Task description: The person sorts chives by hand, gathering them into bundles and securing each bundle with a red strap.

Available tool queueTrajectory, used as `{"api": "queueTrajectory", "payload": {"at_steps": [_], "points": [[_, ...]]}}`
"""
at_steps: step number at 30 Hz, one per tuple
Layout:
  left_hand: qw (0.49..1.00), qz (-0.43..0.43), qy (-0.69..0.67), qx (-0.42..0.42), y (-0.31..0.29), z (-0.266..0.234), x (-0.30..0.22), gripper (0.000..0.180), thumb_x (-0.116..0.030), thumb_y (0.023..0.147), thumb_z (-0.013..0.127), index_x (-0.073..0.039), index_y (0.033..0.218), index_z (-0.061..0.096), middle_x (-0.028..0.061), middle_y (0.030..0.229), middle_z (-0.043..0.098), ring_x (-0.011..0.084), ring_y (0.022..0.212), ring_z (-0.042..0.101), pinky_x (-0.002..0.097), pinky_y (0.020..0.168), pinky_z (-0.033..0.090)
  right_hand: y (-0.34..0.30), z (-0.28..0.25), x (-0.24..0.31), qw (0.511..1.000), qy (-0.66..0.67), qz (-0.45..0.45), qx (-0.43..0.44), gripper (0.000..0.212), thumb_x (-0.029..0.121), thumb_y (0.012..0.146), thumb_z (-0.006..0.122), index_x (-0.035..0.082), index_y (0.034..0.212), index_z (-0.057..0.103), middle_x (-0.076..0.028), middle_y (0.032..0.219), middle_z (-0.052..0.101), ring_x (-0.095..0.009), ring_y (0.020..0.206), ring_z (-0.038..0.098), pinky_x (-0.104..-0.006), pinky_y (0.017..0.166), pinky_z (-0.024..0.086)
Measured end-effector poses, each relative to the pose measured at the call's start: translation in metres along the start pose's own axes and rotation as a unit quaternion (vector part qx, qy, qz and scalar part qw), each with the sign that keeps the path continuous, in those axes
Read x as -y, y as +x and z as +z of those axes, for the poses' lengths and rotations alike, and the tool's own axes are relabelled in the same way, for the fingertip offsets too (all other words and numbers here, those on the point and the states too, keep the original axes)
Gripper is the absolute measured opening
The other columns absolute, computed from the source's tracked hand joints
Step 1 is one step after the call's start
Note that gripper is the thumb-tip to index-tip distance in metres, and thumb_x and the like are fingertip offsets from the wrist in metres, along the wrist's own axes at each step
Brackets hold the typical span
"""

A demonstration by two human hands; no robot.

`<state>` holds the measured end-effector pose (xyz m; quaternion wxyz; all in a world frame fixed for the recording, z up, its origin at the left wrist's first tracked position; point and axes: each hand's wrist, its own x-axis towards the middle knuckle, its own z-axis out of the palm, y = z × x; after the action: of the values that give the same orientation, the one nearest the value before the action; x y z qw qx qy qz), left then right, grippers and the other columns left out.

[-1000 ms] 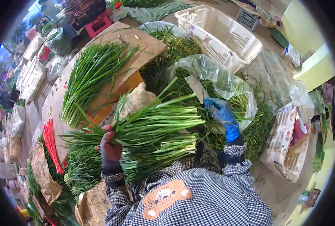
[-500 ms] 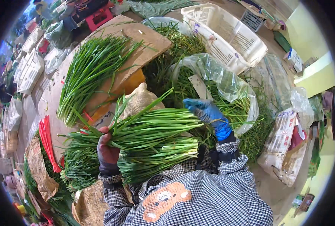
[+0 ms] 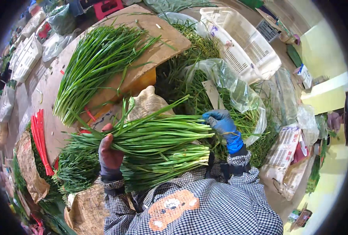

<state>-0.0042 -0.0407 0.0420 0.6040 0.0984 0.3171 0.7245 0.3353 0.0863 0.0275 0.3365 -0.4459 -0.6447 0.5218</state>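
My left hand (image 3: 109, 153), in a dark red glove, grips a thick bunch of long green chives (image 3: 158, 135) that lies across my lap, cut ends to the right. My right hand (image 3: 223, 124), in a blue glove, touches the cut ends of that bunch, its fingers curled against the stalks. A second bundle of chives (image 3: 164, 162) lies under the held one on my checked apron. Just beyond my right hand, more loose chives (image 3: 242, 119) fill a clear plastic bag (image 3: 228, 84).
A brown cardboard sheet (image 3: 158, 49) carries a spread pile of chives (image 3: 97, 62). Red ties (image 3: 40, 139) lie at the left. A white plastic crate (image 3: 242, 43) stands at the back right, with bags and sacks (image 3: 285, 156) at the right.
My right hand has moved left from the bagged chives to the cut ends of the bunch. My left hand keeps its grip on the bunch.
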Motion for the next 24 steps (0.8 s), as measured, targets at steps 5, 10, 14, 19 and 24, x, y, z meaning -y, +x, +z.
{"api": "queueTrajectory", "payload": {"at_steps": [5,10,14,19,24], "points": [[0.999,-0.022,-0.044,-0.005,0.005,-0.01,0.009,0.037,-0.013,0.081,0.054,-0.01,0.117,0.047,0.0156,0.12,0.051,0.0309,0.108,0.05,0.0455,0.093,0.041,-0.038,-0.098,-0.032,0.927,-0.338,0.108,-0.12,0.018,0.018,0.075,0.062,0.002,0.083,0.064,-0.014,0.069,0.06,-0.025,0.064,0.059,-0.034,0.06,0.046],[0.999,0.004,-0.037,-0.013,0.0,-0.017,-0.001,0.036,-0.012,0.081,0.053,-0.01,0.117,0.047,0.0156,0.119,0.051,0.0307,0.108,0.05,0.0449,0.094,0.04,-0.077,-0.146,-0.037,0.856,-0.479,0.169,-0.096,0.039,0.026,0.069,0.066,0.007,0.103,0.062,-0.018,0.095,0.061,-0.03,0.091,0.059,-0.0382,0.082,0.046],[0.998,0.008,-0.058,-0.027,-0.002,-0.019,-0.007,0.04,-0.014,0.084,0.051,-0.01,0.123,0.043,0.017,0.113,0.055,0.0315,0.1,0.056,0.0461,0.085,0.047,-0.012,-0.088,-0.01,0.899,-0.432,0.031,-0.066,0.065,0.027,0.067,0.068,0.017,0.127,0.046,-0.023,0.124,0.047,-0.035,0.114,0.047,-0.0386,0.093,0.04],[0.999,-0.024,-0.022,-0.036,0.005,-0.007,-0.005,0.038,-0.015,0.079,0.056,-0.011,0.115,0.045,0.0151,0.119,0.05,0.029,0.109,0.049,0.0432,0.096,0.038,0.085,0.03,0.026,0.893,-0.424,-0.144,0.028,0.065,0.026,0.068,0.067,0.017,0.128,0.043,-0.024,0.124,0.045,-0.038,0.106,0.05,-0.0388,0.088,0.043],[0.999,-0.026,-0.038,-0.027,0.004,-0.005,-0.002,0.04,-0.015,0.08,0.055,-0.009,0.117,0.042,0.0158,0.12,0.049,0.0286,0.107,0.051,0.0421,0.093,0.041,0.087,0.04,0.002,0.95,-0.278,-0.054,0.131,0.016,0.013,0.074,0.056,0.002,0.085,0.06,-0.021,0.08,0.058,-0.038,0.08,0.057,-0.0411,0.068,0.046]]}}
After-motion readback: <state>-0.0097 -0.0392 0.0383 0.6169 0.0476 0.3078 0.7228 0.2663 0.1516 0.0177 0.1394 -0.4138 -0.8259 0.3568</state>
